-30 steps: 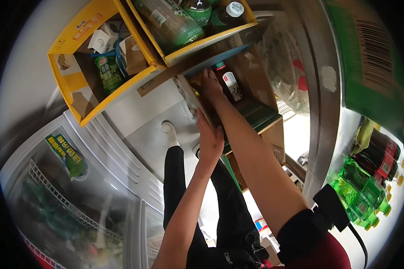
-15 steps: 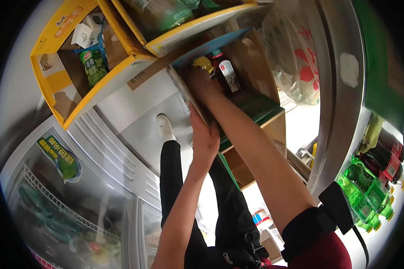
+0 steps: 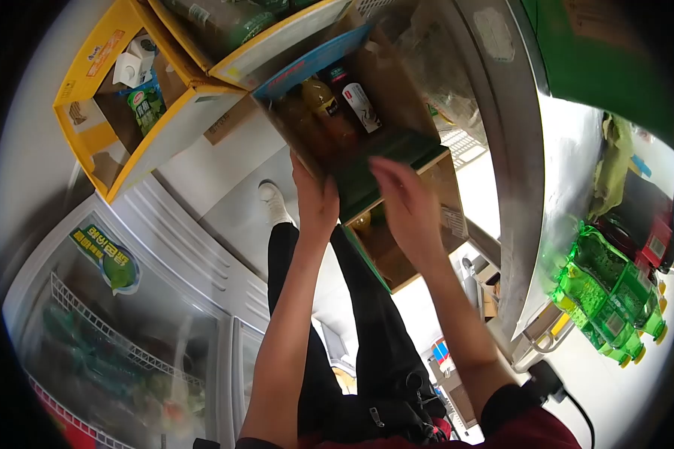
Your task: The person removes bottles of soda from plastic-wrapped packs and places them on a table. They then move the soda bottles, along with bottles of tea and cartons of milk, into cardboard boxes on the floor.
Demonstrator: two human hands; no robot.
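My left hand (image 3: 316, 200) grips the near left side of an open cardboard box (image 3: 408, 112), its fingers partly hidden behind the wall. Inside the box, a bottle with a yellow top (image 3: 318, 97) leans beside a dark bottle with a white label (image 3: 359, 103). My right hand (image 3: 410, 206) hovers over the box's front edge, fingers stretched out and slightly blurred, with nothing visible in it. Below this box is another open cardboard box (image 3: 393, 258).
Left is a yellow-edged carton (image 3: 116, 168) containing a green packet (image 3: 146, 106). Another yellow-edged carton (image 3: 277, 46) adjoins the box at the top. A glass-fronted fridge (image 3: 120, 329) stands lower left. Green bottles (image 3: 603, 299) sit at the right.
My right hand has drawn back out of the box toward me, and the yellow-topped bottle shows more fully. My left hand stays on the box's side. The whole view has shifted somewhat.
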